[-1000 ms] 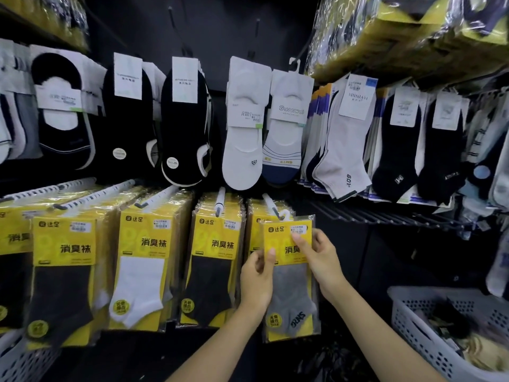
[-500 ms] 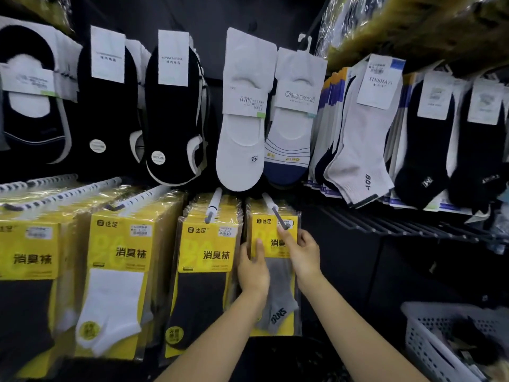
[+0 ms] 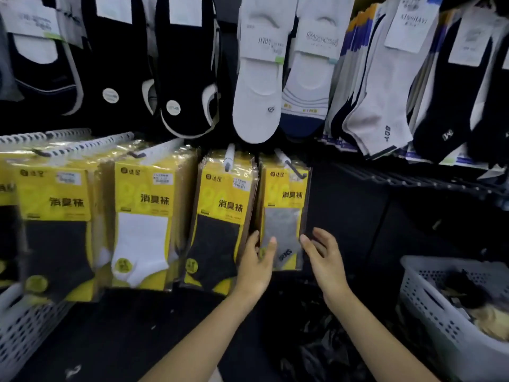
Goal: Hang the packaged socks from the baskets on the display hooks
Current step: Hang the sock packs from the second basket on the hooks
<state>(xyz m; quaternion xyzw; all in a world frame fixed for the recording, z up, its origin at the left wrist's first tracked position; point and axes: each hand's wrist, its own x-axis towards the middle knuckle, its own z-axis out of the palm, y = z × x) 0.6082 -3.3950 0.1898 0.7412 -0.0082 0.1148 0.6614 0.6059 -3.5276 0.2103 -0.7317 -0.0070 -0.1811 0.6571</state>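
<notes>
Pack: grey sock pack [image 3: 283, 216] now hangs on the hook [image 3: 292, 169], just above both hands, which have slid down it.
Left hand [image 3: 257, 260]: loose fingers, touching the pack's bottom left edge.
Right hand [image 3: 322, 253]: fingers spread, empty, just beside the pack.
Meaning: this one looks done; more wait in the basket [image 3: 429, 301] off to the right.

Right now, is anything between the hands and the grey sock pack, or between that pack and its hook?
Nothing visible. The grey sock pack already hangs on the hook, with no other pack in front of it. The left hand touches its lower left edge; the right hand is open beside its right edge, nothing between.
</notes>
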